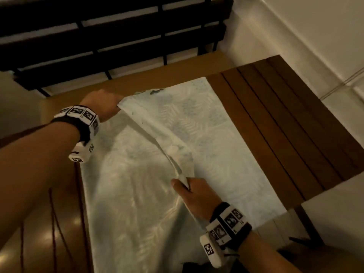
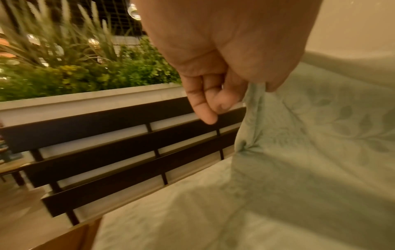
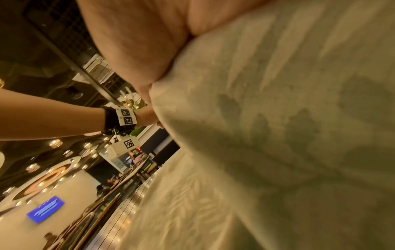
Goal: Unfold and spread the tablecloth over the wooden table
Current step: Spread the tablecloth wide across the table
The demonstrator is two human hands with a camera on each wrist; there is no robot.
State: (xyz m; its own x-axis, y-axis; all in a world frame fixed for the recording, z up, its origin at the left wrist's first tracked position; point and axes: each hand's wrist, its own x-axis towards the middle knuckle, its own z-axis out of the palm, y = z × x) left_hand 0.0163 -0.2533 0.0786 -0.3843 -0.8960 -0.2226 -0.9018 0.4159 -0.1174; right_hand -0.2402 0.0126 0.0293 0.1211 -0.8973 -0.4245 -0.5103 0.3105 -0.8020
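A pale green tablecloth [image 1: 206,123] with a faint leaf pattern lies partly unfolded across the slatted wooden table [image 1: 291,123]. One fold of it is lifted off the layer below. My left hand [image 1: 104,105] pinches the far corner of that fold near the table's back edge; in the left wrist view the cloth [image 2: 310,135] hangs from the left hand [image 2: 252,81] between thumb and fingers. My right hand [image 1: 187,186] grips the near end of the same raised edge. In the right wrist view the tablecloth [image 3: 278,135] fills the frame under the right hand [image 3: 149,59].
A dark slatted bench back [image 1: 110,42] runs along the table's far side, with plants [image 2: 85,71] behind it. Bare wooden slats show to the right of the cloth. A pale tiled floor [image 1: 325,46] lies beyond the right edge. Another table's surface [image 1: 39,223] sits at lower left.
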